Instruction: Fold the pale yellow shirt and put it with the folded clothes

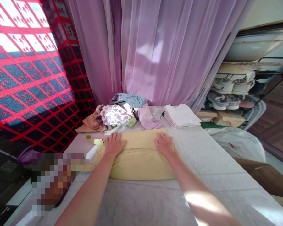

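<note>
Mustard-yellow cloth garment (141, 164) lies on pale patterned sheet (143, 204). Left hand (114, 144), right hand (164, 143) press flat on it, fingers slightly spread. Crumpled multicoloured clothing pile (116, 114) beyond, near folded white cloth stack (182, 116).

Shown in a single head-worn view, facing forward and steeply down over the counter (148, 204).
Framed wide from near, above and behind the left hand (114, 145) and right hand (164, 145), extending beyond to the purple curtain (179, 56).
</note>
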`<state>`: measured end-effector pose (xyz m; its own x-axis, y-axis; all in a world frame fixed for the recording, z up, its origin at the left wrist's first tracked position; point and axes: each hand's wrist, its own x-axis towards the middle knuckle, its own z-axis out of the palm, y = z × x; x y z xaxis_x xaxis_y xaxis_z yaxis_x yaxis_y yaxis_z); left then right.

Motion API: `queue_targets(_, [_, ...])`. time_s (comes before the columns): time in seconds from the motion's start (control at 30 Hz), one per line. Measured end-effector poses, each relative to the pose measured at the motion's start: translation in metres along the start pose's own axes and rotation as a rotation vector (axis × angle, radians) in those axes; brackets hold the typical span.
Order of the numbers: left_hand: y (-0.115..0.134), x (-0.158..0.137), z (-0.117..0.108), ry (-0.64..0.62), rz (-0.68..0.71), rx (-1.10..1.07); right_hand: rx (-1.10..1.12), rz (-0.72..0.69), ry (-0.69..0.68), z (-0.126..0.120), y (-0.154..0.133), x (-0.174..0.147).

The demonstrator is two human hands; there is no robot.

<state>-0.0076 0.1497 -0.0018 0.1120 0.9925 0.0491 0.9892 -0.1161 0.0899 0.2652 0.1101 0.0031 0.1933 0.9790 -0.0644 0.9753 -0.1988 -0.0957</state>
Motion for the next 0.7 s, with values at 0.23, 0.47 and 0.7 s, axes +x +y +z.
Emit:
queue_targets(0.23, [0.002,0.001,-0.004,-0.038,-0.014,-0.005,0.130,-0.264,0.011,0.003,-0.071,-0.060])
queue_targets(0.47, [-0.010,0.005,-0.007,-0.038,0.019,-0.116,0.089,-0.311,0.082,0.025,-0.075,-0.071])
queue_targets(0.7, [-0.031,-0.015,-0.013,0.074,0.136,-0.114,0.068,-0.313,0.116,0.029,-0.076,-0.069])
